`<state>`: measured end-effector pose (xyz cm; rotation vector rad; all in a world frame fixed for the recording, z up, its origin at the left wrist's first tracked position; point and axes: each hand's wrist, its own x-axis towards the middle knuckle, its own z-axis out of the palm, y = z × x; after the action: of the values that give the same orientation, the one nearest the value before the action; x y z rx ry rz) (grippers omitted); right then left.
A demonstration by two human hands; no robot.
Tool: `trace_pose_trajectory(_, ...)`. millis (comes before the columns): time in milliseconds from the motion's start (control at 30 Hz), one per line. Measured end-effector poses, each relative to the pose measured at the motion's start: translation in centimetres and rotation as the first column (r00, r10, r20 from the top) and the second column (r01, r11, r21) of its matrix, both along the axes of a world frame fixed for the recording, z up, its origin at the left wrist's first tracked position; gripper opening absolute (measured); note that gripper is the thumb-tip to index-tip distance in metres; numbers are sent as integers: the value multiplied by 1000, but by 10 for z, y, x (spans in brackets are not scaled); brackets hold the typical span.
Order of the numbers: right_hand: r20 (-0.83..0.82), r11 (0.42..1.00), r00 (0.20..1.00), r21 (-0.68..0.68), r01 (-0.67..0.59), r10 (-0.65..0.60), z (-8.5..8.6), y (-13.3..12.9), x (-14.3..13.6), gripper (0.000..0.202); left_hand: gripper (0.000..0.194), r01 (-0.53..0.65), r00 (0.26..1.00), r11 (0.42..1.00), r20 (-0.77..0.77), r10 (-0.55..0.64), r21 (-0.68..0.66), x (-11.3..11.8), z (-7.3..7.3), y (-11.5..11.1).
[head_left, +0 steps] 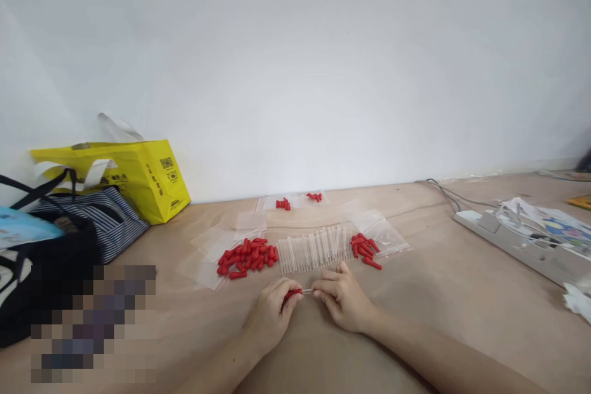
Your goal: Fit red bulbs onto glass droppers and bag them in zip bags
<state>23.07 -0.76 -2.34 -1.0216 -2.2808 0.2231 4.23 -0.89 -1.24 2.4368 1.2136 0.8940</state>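
My left hand (276,308) is closed on a red rubber bulb (293,293). From the bulb a thin clear glass tube (308,290) runs across to my right hand (338,297), whose fingertips pinch its other end. Just beyond my hands lies a row of clear dropper tubes (314,249), side by side. A heap of red rubber bulbs (249,255) rests left of the row, partly on clear plastic bags. To the right of the row is a smaller group of red bulbs (364,247).
Clear zip bags (388,237) lie around the bulbs. Farther back, near the wall, are more bags with red bulbs (283,204). A yellow bag (157,181) and a striped bag (108,221) stand at left. On the right sits a white power strip (517,243) with cables.
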Motion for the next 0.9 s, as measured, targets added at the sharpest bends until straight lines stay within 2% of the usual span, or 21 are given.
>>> trace_pose_trajectory(400, -32, 994, 998, -93, -50, 48, -1, 7, -5, 20, 14, -7, 1000, 1000, -17, 7, 0, -1, -3, 1)
trace_pose_trajectory(667, -53, 990, 997, -128, -53, 47, 3, 8, -3, 20, 10, 5, 1000, 997, 21, -3, -74, -3, 1, 6)
trace_pose_trajectory(900, -34, 994, 999, -110, -18, 15, 3, 4, -1, 19, 11, 25, 999, 996, -49, -21, 89, -4, 2, 8)
